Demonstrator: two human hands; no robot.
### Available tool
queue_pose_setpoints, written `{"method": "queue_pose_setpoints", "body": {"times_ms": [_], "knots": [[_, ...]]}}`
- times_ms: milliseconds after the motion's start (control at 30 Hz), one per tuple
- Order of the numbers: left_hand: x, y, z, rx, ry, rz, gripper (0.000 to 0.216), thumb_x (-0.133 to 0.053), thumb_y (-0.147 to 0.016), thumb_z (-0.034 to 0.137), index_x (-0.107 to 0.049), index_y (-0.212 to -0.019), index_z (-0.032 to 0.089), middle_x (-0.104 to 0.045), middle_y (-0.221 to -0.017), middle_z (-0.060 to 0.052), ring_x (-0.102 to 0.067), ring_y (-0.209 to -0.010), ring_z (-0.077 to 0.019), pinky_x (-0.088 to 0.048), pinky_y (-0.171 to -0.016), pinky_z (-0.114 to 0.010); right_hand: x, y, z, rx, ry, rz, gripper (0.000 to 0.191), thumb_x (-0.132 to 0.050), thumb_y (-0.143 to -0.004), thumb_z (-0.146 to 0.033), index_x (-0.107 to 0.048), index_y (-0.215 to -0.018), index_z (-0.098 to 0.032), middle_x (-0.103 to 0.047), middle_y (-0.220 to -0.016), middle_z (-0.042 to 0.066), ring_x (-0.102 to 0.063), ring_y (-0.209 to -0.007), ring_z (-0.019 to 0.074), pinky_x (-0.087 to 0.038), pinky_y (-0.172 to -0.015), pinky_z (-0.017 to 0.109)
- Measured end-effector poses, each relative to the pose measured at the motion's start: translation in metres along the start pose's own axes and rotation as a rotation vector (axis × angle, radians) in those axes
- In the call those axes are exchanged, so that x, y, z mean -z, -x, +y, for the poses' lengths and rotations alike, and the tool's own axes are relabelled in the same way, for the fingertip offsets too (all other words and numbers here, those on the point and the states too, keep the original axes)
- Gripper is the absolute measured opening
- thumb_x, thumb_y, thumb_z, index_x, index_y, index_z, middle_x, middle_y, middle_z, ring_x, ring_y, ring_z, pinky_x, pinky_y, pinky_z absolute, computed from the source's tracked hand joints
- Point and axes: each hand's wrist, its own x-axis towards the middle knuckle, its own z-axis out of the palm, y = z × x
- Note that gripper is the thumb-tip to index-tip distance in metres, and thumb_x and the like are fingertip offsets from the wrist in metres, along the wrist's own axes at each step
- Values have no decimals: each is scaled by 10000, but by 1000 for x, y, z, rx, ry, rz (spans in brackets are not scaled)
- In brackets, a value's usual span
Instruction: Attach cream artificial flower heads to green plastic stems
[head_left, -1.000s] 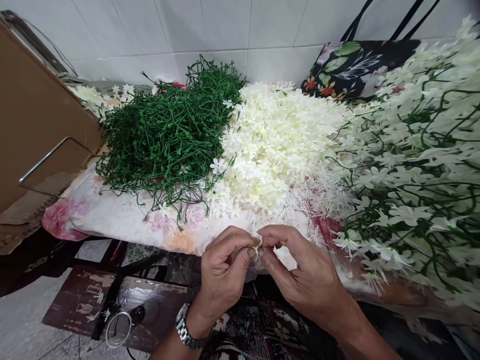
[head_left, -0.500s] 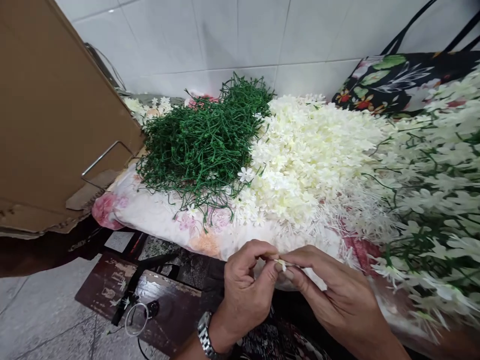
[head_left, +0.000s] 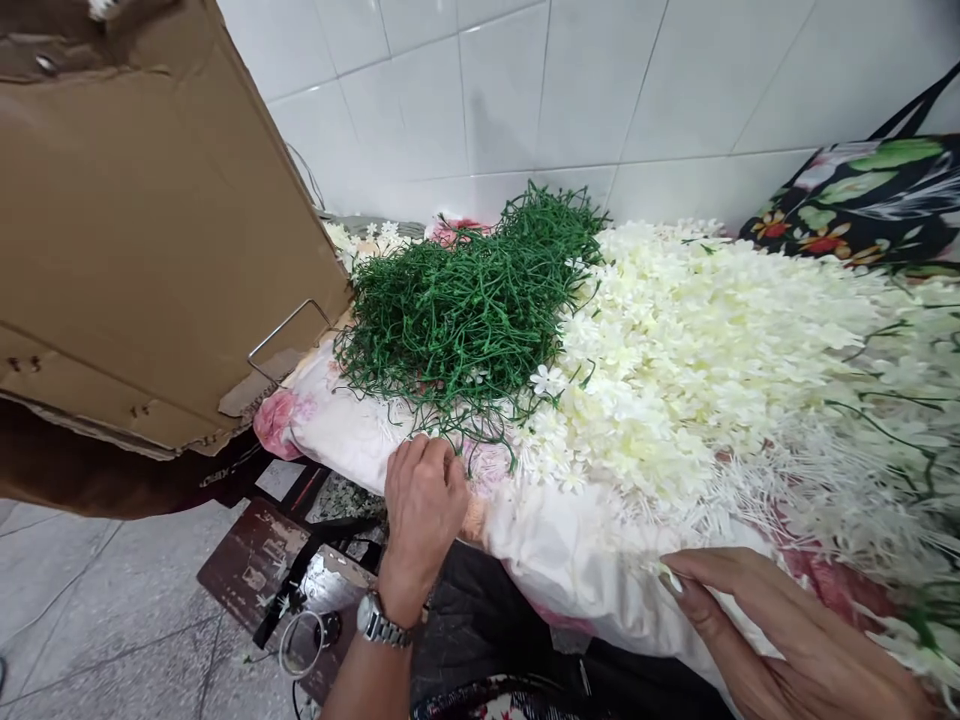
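My left hand (head_left: 424, 495), a metal watch (head_left: 382, 622) on its wrist, reaches to the front edge of a heap of green artificial flower stems (head_left: 457, 310). Its fingers curl down and together beside the loose stems; whatever is under the fingertips is hidden. Lower right, my right hand (head_left: 757, 610) pinches a small pale piece (head_left: 669, 578) between thumb and forefinger over the white floral cloth (head_left: 600, 545). It looks like part of an artificial flower, mostly covered by the fingers. Behind this hand spreads a large heap of cream-white artificial blossoms (head_left: 690, 340).
A tall cardboard box (head_left: 150, 220) stands on the left, with a bent metal wire (head_left: 281, 335) beside it. White tiles (head_left: 562, 90) line the back. A black floral bag (head_left: 870, 200) rests at the right rear. Below left are a brown wooden board (head_left: 247, 570) and a clear ring (head_left: 300, 645).
My hands have parted. The left has moved up and left to the green stems; the right has shifted right, keeping the small pale piece pinched. The view has turned left.
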Motion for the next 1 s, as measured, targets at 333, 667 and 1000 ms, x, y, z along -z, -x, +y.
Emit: {"method": "queue_pose_setpoints", "body": {"times_ms": [333, 667, 1000], "knots": [[9, 23, 13, -172, 245, 175, 201, -447, -796, 50, -490, -661, 192, -536, -646, -9, -504, -652, -160, -372, -670, -304, 2, -6, -4, 76, -49, 9, 111, -478, -877, -218, -585, -854, -196, -643, -709, 16, -632, -623, 128, -473, -656, 249], [3, 40, 22, -444, 267, 142, 184, -477, -772, 16, -516, -693, 178, -571, -680, -51, -508, -682, -183, -380, -663, -317, 2, -9, -9, 41, -139, -56, 79, -501, -847, -167, -576, -859, -187, -627, -749, 27, -614, -667, 128, -485, -623, 235], [-3, 28, 21, -371, 226, 414, 150, -527, -770, 18, -530, -752, 167, -605, -710, -56, -531, -686, -184, -368, -672, -332, -1, -8, -10, 40, -181, -78, 100, -494, -848, -97, -561, -880, -164, -597, -785, 35, -581, -725, 101, -463, -681, 203]]}}
